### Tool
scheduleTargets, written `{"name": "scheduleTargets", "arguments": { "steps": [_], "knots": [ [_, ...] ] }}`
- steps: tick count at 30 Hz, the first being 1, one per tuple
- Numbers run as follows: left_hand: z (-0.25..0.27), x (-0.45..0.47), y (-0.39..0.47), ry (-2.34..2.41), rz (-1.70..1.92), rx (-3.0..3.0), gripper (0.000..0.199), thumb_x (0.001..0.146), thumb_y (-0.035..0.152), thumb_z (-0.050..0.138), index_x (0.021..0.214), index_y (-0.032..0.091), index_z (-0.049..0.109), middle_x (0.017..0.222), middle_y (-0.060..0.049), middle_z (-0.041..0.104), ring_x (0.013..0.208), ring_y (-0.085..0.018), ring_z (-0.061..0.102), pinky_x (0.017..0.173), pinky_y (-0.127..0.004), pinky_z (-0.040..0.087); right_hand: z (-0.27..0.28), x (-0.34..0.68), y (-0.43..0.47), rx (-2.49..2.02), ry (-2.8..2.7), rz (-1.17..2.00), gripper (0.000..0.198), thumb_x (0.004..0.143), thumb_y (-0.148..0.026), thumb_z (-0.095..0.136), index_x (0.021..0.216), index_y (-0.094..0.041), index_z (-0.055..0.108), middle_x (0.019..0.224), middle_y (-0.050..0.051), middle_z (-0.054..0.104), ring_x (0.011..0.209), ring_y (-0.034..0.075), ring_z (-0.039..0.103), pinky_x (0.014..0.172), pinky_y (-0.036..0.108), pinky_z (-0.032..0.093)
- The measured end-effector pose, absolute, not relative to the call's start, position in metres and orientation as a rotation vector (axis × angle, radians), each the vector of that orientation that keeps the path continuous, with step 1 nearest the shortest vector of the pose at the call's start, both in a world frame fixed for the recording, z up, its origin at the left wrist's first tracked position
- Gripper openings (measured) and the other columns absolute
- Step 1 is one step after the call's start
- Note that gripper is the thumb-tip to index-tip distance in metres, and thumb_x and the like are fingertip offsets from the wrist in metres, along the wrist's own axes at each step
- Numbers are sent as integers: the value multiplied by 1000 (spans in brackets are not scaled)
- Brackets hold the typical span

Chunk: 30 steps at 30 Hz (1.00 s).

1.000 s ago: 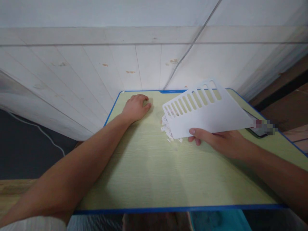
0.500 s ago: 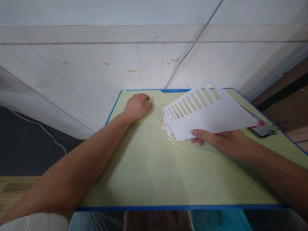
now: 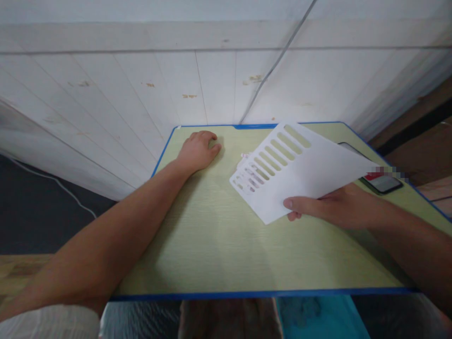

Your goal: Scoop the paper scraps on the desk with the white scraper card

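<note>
My right hand (image 3: 330, 207) grips a white plastic board (image 3: 300, 172) with a row of slots along its far-left edge. The board is held flat and low over the pale green table (image 3: 219, 245). Small white paper scraps (image 3: 247, 172) lie beneath the slotted end and show through the slots and at its far edge. My left hand (image 3: 197, 150) rests on the table's far left corner, fingers curled and holding nothing, a short way left of the board.
A phone (image 3: 383, 182) lies at the table's right edge, partly under the board. The table has a blue rim and stands against a white panelled wall (image 3: 219, 84) with a grey cable (image 3: 275, 66) running up it. Wooden floor shows at right.
The board was tilted up on its slotted edge against the scrap pile; it is now lowered flat over the scraps and sits slightly further left. My left hand stayed put.
</note>
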<state>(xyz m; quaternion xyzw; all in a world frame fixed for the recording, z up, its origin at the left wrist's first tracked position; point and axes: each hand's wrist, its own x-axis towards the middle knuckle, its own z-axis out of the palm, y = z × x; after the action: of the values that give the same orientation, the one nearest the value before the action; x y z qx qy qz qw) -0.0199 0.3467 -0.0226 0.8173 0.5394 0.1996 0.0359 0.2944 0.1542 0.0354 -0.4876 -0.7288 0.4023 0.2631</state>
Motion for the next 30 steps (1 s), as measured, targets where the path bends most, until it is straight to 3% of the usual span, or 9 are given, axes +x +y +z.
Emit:
{"name": "scheduleTargets", "arguments": {
  "steps": [3, 7, 11, 17, 23, 30],
  "knots": [
    [-22, -19, 345, 1656, 612, 2510, 47, 103, 41, 58, 139, 17, 76, 153, -16, 73, 146, -37, 63, 130, -54, 46, 36, 293, 154, -1324, -1953, 1028, 28, 91, -48, 81, 68, -31, 77, 71, 3, 81, 67, 27, 79, 64, 38, 66],
    [-21, -19, 343, 1665, 573, 2516, 48, 104, 41, 56, 140, 16, 75, 154, -16, 73, 147, -36, 63, 130, -53, 46, 30, 286, 156, -1346, -1849, 817, 42, 98, -53, 74, 62, -32, 71, 72, 3, 82, 70, 27, 78, 71, 41, 67],
    [-21, -19, 343, 1663, 582, 2522, 48, 105, 41, 56, 141, 15, 75, 155, -17, 73, 147, -37, 63, 130, -53, 47, 23, 281, 157, -1426, -1932, 753, 43, 99, -51, 69, 60, -32, 71, 76, 2, 83, 73, 28, 79, 77, 43, 65],
    [-22, -19, 344, 1670, 600, 2534, 44, 103, 41, 58, 137, 19, 77, 151, -15, 75, 145, -37, 65, 128, -53, 50, 23, 285, 156, -1427, -1923, 856, 45, 100, -53, 68, 62, -31, 68, 73, 3, 81, 73, 28, 79, 73, 41, 64],
    [-24, -19, 345, 1676, 607, 2543, 43, 103, 41, 58, 136, 21, 77, 151, -14, 75, 144, -36, 65, 128, -54, 49, 24, 282, 158, -1469, -2002, 729, 47, 103, -56, 65, 63, -31, 66, 78, 3, 82, 77, 29, 80, 81, 44, 63],
    [-26, -19, 345, 1685, 631, 2530, 42, 103, 42, 58, 135, 23, 78, 150, -13, 76, 144, -36, 65, 128, -54, 49, 30, 289, 157, -1423, -1951, 859, 47, 104, -52, 65, 62, -30, 64, 78, 6, 82, 75, 30, 79, 74, 44, 65]
  ]
}}
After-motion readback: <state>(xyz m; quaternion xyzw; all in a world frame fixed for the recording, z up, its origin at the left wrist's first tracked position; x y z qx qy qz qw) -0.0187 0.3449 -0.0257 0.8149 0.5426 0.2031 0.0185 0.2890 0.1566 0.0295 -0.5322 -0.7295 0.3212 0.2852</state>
